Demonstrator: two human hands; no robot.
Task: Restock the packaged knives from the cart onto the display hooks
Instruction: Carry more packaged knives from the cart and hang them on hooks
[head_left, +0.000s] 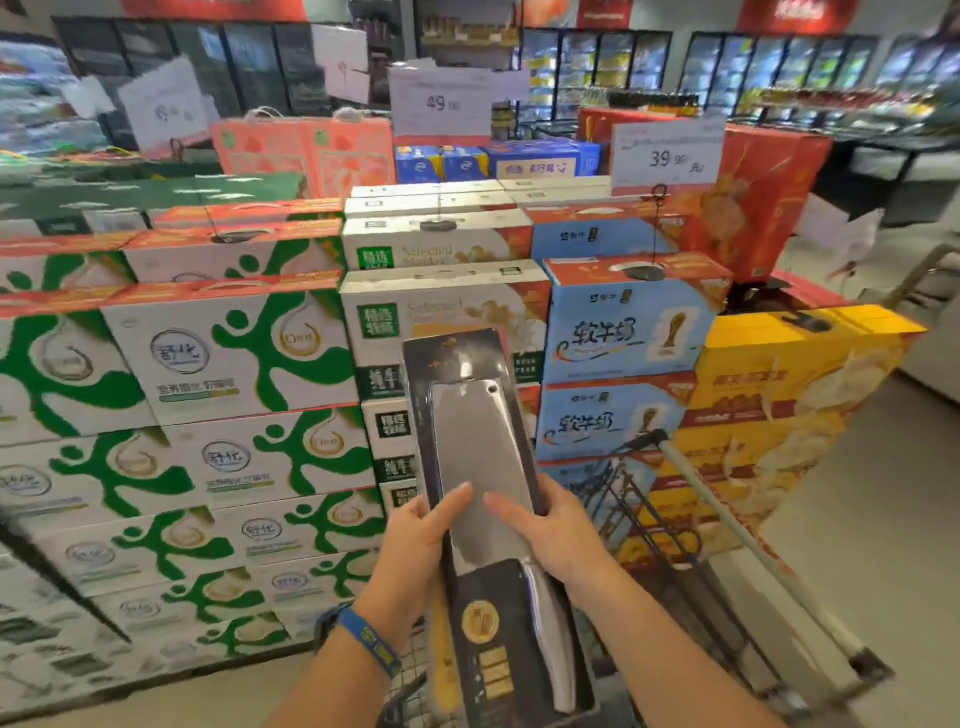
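Bare forearms, no sleeves; blue wristband (370, 643) with yellow print at left hand (415, 551) wrist.

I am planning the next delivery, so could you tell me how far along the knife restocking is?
Done: nothing visibly hung; no display hooks are in view, only stacked milk cartons. In hand: one packaged knife, held at its edges by the left hand and right hand over the cart. Left: taking it to the hooks and hanging it.
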